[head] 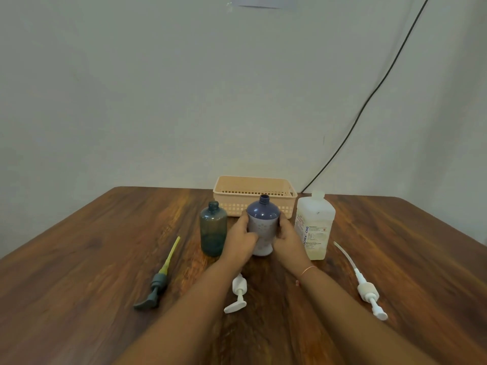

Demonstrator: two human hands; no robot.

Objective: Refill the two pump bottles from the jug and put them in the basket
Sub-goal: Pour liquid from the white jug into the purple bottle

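Both hands clasp the open purple bottle at frame centre.

Left hand [243, 234] and right hand [287, 233] wrap fingers around the purple bottle [263, 222], upright on the table [92, 246], neck open. The jug [315, 227] stands just right of the right hand, the nearer one; teal bottle [213, 229] left, basket [254, 191] behind.

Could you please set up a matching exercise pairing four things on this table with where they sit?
Things:
1. purple bottle
2. teal bottle
3. jug
4. basket

Places:
A. at the back, by the wall
B. held between both hands
C. left of the held bottle
D. right of the held bottle

Pairs: 1-B, 2-C, 3-D, 4-A
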